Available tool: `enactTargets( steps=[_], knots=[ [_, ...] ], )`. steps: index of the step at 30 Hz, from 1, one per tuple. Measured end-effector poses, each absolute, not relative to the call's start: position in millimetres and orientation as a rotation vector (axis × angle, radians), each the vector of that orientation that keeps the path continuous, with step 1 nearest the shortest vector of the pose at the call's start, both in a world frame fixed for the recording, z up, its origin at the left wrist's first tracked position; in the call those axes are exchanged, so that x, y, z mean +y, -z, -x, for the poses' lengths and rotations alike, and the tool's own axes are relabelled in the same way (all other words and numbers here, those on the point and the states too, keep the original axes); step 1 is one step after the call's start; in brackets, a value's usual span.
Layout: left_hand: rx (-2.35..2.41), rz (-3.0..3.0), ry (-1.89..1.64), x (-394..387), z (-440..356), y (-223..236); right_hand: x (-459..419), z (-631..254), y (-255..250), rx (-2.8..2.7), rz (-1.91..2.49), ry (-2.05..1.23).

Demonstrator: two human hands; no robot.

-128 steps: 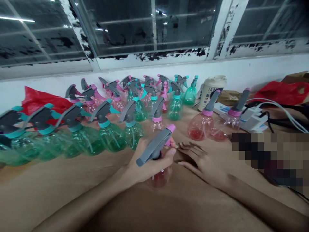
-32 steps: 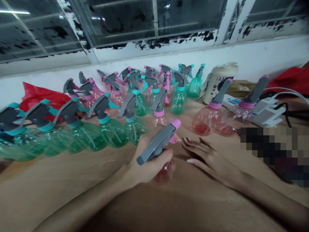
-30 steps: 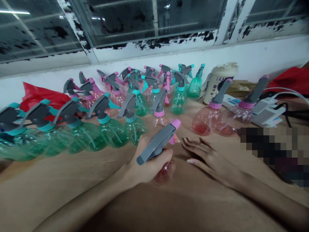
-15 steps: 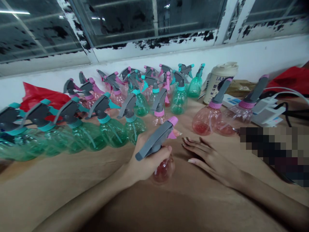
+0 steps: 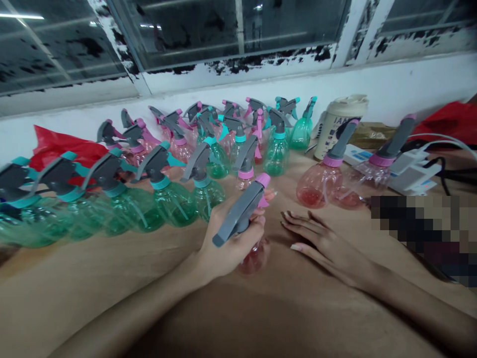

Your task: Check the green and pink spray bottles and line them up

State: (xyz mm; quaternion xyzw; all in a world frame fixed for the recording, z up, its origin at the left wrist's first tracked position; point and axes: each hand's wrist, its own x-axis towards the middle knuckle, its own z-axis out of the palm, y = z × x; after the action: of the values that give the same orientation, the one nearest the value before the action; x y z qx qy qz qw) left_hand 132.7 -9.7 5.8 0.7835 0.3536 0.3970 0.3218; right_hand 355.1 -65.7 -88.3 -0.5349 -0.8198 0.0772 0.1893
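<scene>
My left hand (image 5: pixel 233 243) is wrapped round the neck of a pink spray bottle (image 5: pixel 255 258) with a grey and pink trigger head. Its nozzle points up and away from me, and some red-tinted liquid shows in the clear body. The fingers hide the collar. Palm down on the table, my right hand (image 5: pixel 328 243) lies with its fingers stretched out, touching no bottle. Just beyond my left hand stands another spray bottle with a pink collar (image 5: pixel 246 174). Two pink spray bottles (image 5: pixel 316 186) lean together beyond my right hand.
Green spray bottles (image 5: pixel 175 204) line the left side, with several pink and green ones behind them by the wall. A paper cup (image 5: pixel 339 124), a white power strip (image 5: pixel 412 171) with cables and a red bag (image 5: pixel 449 124) sit at the back right. Another red bag (image 5: pixel 63 149) is at left.
My left hand has shifted the pink spray bottle slightly away from me, and its trigger head has turned a little. My right hand has stayed in place.
</scene>
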Motion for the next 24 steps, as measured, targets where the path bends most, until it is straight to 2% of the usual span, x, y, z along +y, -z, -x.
enactTargets(
  steps=[8, 24],
  knots=[
    [0.822, -2.085, -0.954, -9.2, -133.3, -8.1, -66.5, -354.9, 86.7, -2.318, 1.507, -0.209],
    [0.781, -2.036, -1.009, -8.6, -129.4, -14.4, -66.0, -354.4, 87.3, -2.306, 1.500, -0.225]
  ],
)
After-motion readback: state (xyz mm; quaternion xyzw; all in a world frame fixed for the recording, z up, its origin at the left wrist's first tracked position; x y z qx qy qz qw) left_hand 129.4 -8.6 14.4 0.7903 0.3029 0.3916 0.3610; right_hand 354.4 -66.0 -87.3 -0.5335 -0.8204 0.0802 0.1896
